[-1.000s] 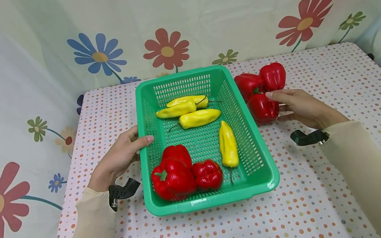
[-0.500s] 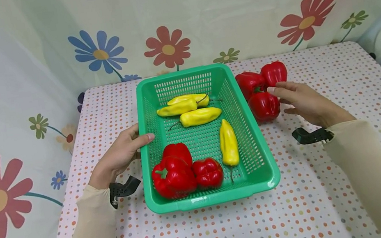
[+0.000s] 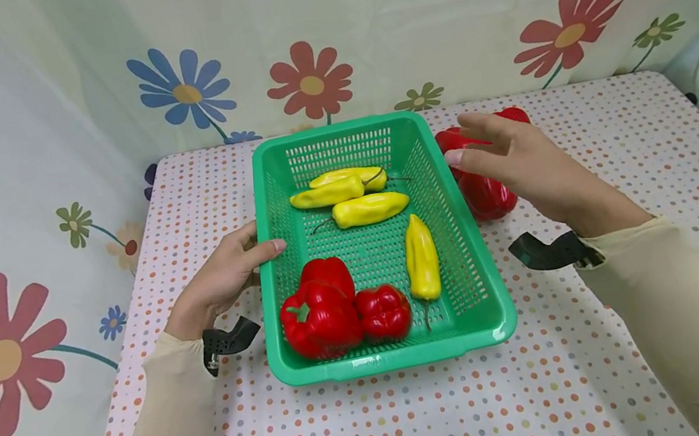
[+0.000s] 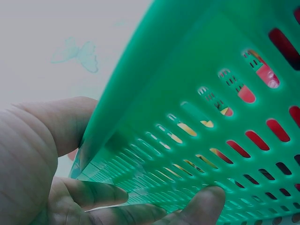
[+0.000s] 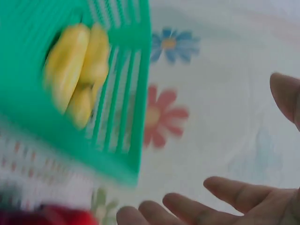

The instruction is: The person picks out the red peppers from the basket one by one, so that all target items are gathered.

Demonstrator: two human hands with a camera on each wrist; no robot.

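A green plastic basket [image 3: 395, 359] holds several long yellow peppers [image 3: 372, 209] and three red bell peppers [image 3: 321, 321] at its near left. My left hand [image 3: 221, 276] grips the basket's left rim, thumb over the edge; in the left wrist view its fingers lie against the slotted outer wall [image 4: 154, 101]. Above the three red bell peppers [image 3: 487, 198] to the right of the basket, my right hand [image 3: 519, 164] is raised and holds nothing. It partly covers them. The right wrist view has its fingers [image 5: 234, 194] spread apart.
The table wears a white cloth [image 3: 382, 426] with coloured dots. Behind it and on the left hang pale curtains with printed flowers [image 3: 311, 85]. Each wrist carries a black mount [image 3: 227, 339].
My right hand has let go of the nearest loose bell pepper and lifted up and leftward toward the basket's right rim. The left hand has kept its grip; the peppers lie where they were.
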